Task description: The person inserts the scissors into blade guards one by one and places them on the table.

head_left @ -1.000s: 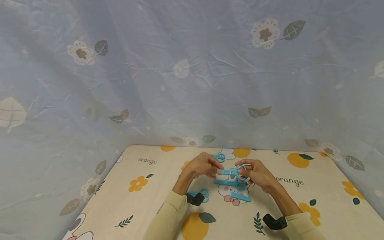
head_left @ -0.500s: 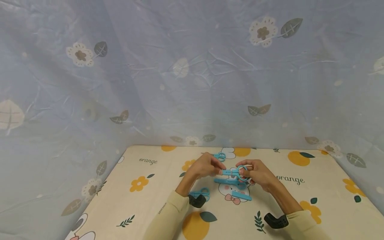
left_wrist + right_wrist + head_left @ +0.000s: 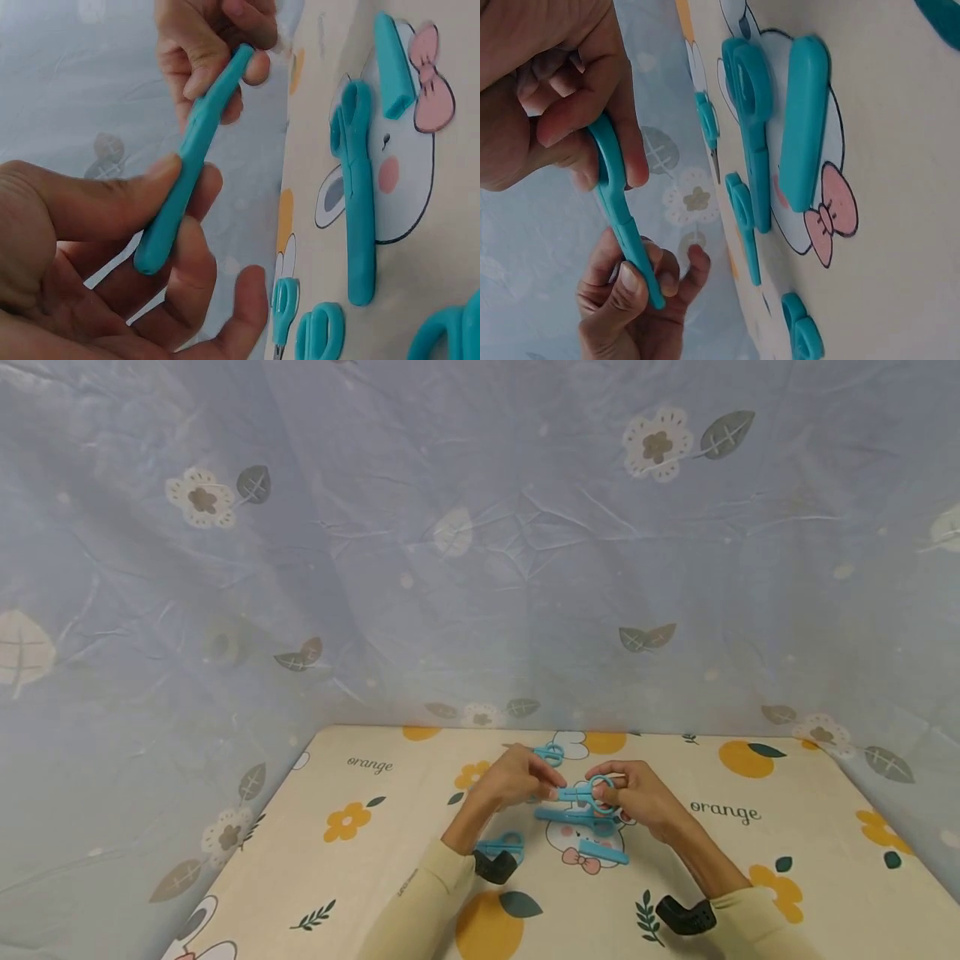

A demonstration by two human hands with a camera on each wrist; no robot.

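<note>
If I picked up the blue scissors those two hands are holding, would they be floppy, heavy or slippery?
The scissors would probably feel stiff, because they show no sag between the left hand and right hand. They're likely light, since pinching fingers seem enough to hold them up. They might be a bit slippery, as the surface looks smooth.

this looks like a makeshift indoor booth: pale blue-grey sheeting (image 3: 480,585), creased and printed with flowers and leaves, walls the left, back and right of a flat work surface. a cream tablecloth (image 3: 420,785), patterned with oranges and a cartoon rabbit (image 3: 405,199), covers that surface. whether a home or a studio surrounds it cannot be told.
</note>
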